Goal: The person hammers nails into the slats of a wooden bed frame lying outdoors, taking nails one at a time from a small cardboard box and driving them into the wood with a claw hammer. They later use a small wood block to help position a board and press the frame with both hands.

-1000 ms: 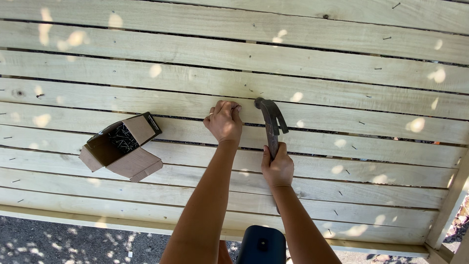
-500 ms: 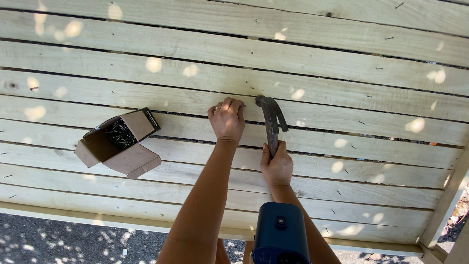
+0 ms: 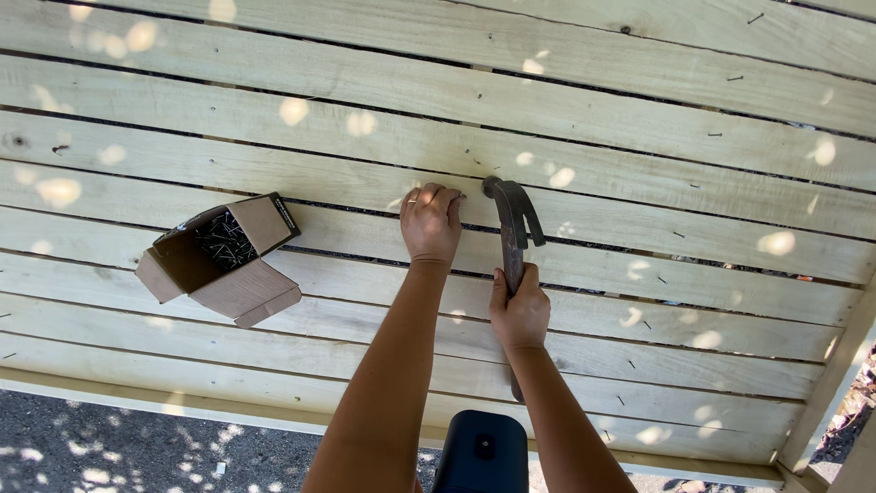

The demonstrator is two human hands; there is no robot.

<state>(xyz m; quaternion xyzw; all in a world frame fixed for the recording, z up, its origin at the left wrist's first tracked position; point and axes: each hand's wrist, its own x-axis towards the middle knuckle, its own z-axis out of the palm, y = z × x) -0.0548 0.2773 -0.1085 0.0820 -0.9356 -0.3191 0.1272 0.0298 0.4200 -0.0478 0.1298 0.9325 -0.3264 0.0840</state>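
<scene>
My right hand [image 3: 518, 314] grips the handle of a claw hammer [image 3: 512, 215], whose dark metal head rests on a pale wooden deck board [image 3: 639, 219]. My left hand [image 3: 430, 222] is just left of the hammer head, fingers pinched together against the same board as if holding a nail; the nail itself is too small to make out. An open cardboard box [image 3: 219, 263] with several dark nails inside lies on the boards to the left of my left arm.
The deck of pale planks [image 3: 365, 110] fills the view, with narrow gaps and small nail heads. Its front edge board [image 3: 182, 402] borders gravel ground [image 3: 100, 447]. A dark blue object [image 3: 482, 452] sits at the bottom between my arms. A post [image 3: 826, 383] stands at right.
The view has shifted slightly; my hands and the hammer stay in nearly the same place on the board. The dark blue object at the bottom shows more than a second ago.
</scene>
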